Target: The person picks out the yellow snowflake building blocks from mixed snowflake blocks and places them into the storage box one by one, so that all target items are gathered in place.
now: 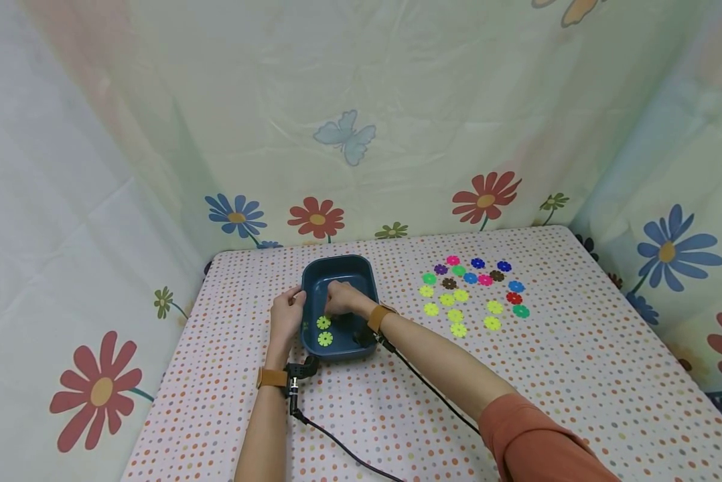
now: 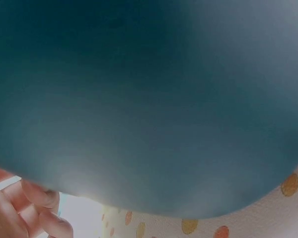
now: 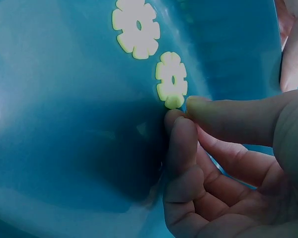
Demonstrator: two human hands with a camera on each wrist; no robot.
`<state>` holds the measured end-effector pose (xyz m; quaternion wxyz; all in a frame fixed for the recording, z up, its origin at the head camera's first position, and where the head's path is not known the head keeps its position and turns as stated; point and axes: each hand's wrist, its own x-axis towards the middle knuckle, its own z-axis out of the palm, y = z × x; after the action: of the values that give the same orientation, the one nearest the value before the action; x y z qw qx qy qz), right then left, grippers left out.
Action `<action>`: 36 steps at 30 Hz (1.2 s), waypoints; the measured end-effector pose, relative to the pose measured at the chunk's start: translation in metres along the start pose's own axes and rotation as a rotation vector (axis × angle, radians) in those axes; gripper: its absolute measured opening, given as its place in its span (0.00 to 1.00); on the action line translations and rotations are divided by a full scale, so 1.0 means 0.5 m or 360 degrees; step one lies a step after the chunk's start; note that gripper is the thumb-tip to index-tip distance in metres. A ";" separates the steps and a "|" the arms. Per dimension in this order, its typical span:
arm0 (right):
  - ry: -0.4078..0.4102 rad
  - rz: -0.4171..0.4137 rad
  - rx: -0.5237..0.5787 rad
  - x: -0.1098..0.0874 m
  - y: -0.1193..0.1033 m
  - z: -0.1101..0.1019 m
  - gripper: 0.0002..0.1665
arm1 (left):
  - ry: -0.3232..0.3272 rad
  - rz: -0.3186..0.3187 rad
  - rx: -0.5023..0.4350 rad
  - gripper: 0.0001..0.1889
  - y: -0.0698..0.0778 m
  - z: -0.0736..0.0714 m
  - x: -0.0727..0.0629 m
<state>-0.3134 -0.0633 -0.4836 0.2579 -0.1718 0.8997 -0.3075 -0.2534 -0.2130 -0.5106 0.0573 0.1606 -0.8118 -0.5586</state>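
Observation:
A dark blue basin sits on the table, with my left hand gripping its left rim, thumb over the edge and fingers outside. The basin's underside and wall fill most of the left wrist view, the curled fingers at its lower left. Inside the basin is my right hand, thumb and fingertips together at the edge of a yellow flower-shaped disc, pinching one petal. A second yellow disc lies beside it on the basin floor. In the head view the right fingertips are partly hidden behind the hand.
Right of the basin, yellow flower discs lie scattered nearest me. Behind and beside them are green, blue, pink, brown, purple and red ones, such as a red disc. Black cables run from both wrist cameras. A flowered curtain surrounds the dotted tabletop.

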 end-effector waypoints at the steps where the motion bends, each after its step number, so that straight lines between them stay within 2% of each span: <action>1: 0.0005 -0.0004 -0.0001 0.000 0.000 0.000 0.07 | 0.0000 0.0005 -0.0001 0.22 0.001 0.000 0.000; 8: 0.0025 -0.0024 0.0003 -0.002 0.002 -0.002 0.08 | 0.0001 0.0021 -0.0004 0.22 0.005 0.002 -0.002; 14: 0.0035 -0.0068 0.0023 -0.001 0.004 -0.006 0.20 | -0.0011 0.0015 -0.0014 0.22 0.004 0.003 -0.003; 17: 0.0036 -0.0140 0.0035 -0.004 0.000 -0.012 0.22 | -0.0008 0.0006 -0.0006 0.22 0.004 0.001 -0.004; 24: 0.0121 -0.0326 0.0027 -0.026 -0.017 -0.029 0.09 | -0.0015 -0.0005 0.0010 0.22 0.004 -0.001 -0.002; 31: 0.0210 -0.0359 0.0033 -0.048 -0.014 -0.056 0.04 | -0.0041 -0.0017 -0.0017 0.24 0.000 -0.004 -0.003; 36: 0.0280 -0.0369 0.0088 -0.063 0.006 -0.087 0.03 | -0.0009 -0.0015 -0.0006 0.23 0.001 -0.001 -0.004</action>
<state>-0.3132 -0.0262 -0.4447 0.1455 -0.2397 0.8841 -0.3738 -0.2515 -0.2127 -0.5095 0.0527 0.1629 -0.8101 -0.5607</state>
